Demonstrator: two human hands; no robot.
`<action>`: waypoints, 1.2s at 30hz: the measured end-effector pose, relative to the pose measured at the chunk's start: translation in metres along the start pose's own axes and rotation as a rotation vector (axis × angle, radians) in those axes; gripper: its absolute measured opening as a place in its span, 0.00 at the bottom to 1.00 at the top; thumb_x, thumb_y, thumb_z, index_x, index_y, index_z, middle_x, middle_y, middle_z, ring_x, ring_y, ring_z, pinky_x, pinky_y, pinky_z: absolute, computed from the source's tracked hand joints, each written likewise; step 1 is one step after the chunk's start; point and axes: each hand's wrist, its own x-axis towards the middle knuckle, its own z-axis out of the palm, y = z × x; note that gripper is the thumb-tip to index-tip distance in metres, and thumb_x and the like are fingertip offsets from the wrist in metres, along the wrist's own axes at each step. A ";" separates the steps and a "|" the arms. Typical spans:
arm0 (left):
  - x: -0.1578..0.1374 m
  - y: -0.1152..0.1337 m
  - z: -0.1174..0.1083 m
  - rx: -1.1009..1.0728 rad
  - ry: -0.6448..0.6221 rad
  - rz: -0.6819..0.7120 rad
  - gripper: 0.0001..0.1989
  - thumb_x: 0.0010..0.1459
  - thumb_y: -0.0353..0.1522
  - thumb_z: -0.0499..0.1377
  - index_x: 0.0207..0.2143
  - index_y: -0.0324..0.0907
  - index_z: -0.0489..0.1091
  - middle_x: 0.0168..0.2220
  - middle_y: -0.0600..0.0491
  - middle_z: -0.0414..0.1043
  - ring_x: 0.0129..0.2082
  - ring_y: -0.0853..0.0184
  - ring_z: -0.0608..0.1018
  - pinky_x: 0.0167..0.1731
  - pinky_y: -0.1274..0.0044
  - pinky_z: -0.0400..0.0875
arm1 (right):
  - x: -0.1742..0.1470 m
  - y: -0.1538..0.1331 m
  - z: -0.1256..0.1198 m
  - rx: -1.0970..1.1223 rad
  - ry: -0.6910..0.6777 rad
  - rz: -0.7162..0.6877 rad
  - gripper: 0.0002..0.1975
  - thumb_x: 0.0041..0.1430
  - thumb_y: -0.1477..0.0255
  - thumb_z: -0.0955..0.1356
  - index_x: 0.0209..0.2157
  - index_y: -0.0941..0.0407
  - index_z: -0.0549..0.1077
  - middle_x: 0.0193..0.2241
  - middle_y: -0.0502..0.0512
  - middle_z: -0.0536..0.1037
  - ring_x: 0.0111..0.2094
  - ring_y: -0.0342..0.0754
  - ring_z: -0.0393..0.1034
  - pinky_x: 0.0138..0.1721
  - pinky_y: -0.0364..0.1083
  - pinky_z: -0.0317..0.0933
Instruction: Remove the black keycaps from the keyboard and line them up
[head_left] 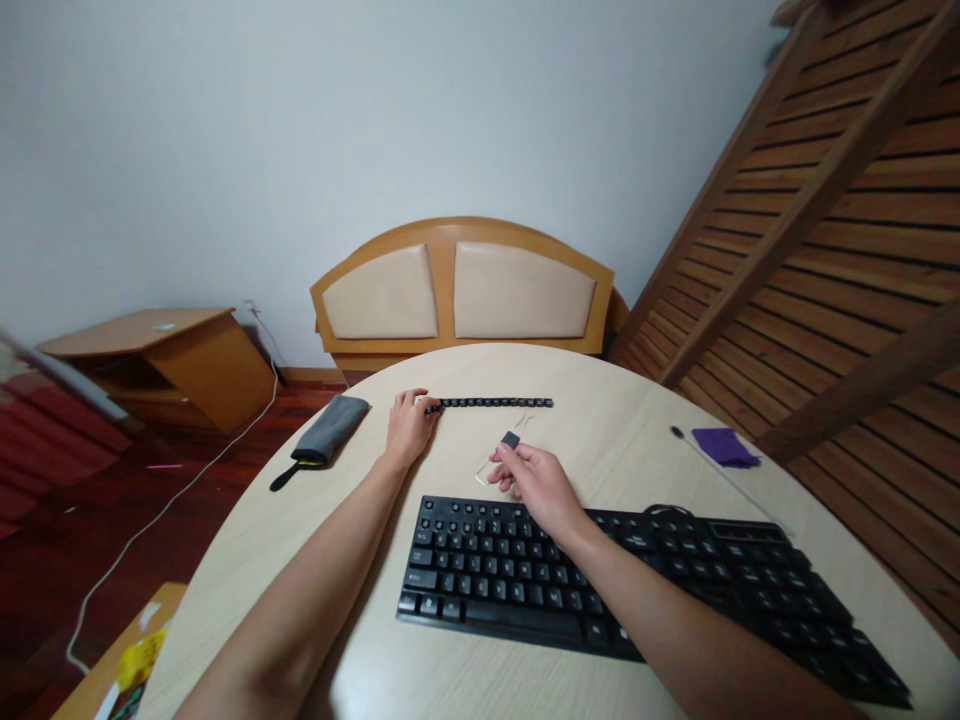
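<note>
My left hand (409, 428) rests on the table with its fingertips closed on a small black keycap (432, 409), at the left end of a straight row of black keycaps (495, 402). My right hand (541, 485) is above the back edge of a black keyboard (517, 625). Between its thumb and fingers is a keycap puller (511, 439) with a dark handle, and its thin wire sticks out to the left under the fingers. Along the keyboard's back row, the spots that show have bare switches without caps. My right forearm hides part of the keyboard.
Thin wire pieces (525, 419) lie by the keycap row. At left is a grey pouch (337, 425) with a black strap. A purple cloth (725, 447) and a thin stick with a dark tip (677, 433) lie at right. A wooden headboard (445, 290) stands behind the round table (255, 560).
</note>
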 end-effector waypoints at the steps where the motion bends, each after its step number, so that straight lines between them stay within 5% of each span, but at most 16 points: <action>1: 0.000 0.000 0.000 -0.005 -0.001 0.001 0.09 0.57 0.29 0.62 0.41 0.45 0.76 0.50 0.46 0.70 0.52 0.53 0.68 0.51 0.62 0.68 | 0.000 0.000 0.000 0.001 0.000 0.000 0.26 0.53 0.49 0.67 0.31 0.61 0.75 0.24 0.58 0.78 0.23 0.44 0.71 0.22 0.41 0.61; 15: -0.007 0.018 -0.017 -0.193 -0.025 0.000 0.10 0.59 0.31 0.60 0.44 0.43 0.72 0.52 0.46 0.69 0.54 0.55 0.68 0.56 0.62 0.64 | -0.006 -0.001 0.004 -0.062 -0.045 -0.076 0.21 0.58 0.54 0.66 0.32 0.60 0.75 0.25 0.56 0.78 0.24 0.44 0.69 0.28 0.43 0.64; 21: -0.051 0.058 -0.042 -0.354 -0.193 0.025 0.10 0.61 0.32 0.56 0.45 0.42 0.68 0.43 0.48 0.75 0.42 0.62 0.77 0.44 0.70 0.73 | -0.011 -0.001 0.006 -0.117 -0.099 -0.142 0.16 0.61 0.60 0.65 0.36 0.59 0.74 0.27 0.54 0.77 0.27 0.45 0.71 0.30 0.43 0.65; 27: -0.107 0.093 -0.084 -0.611 -0.409 0.017 0.11 0.65 0.29 0.49 0.48 0.46 0.65 0.47 0.48 0.72 0.49 0.61 0.74 0.51 0.66 0.69 | -0.015 -0.001 0.007 -0.167 -0.142 -0.170 0.13 0.61 0.62 0.65 0.38 0.57 0.75 0.29 0.54 0.78 0.32 0.49 0.74 0.34 0.45 0.67; 36: -0.112 0.094 -0.091 -0.586 -0.459 0.083 0.14 0.61 0.25 0.49 0.46 0.47 0.66 0.44 0.49 0.71 0.46 0.61 0.73 0.49 0.67 0.69 | -0.022 -0.005 0.006 -0.335 -0.146 -0.225 0.12 0.59 0.62 0.67 0.31 0.55 0.77 0.24 0.52 0.76 0.24 0.46 0.67 0.25 0.43 0.59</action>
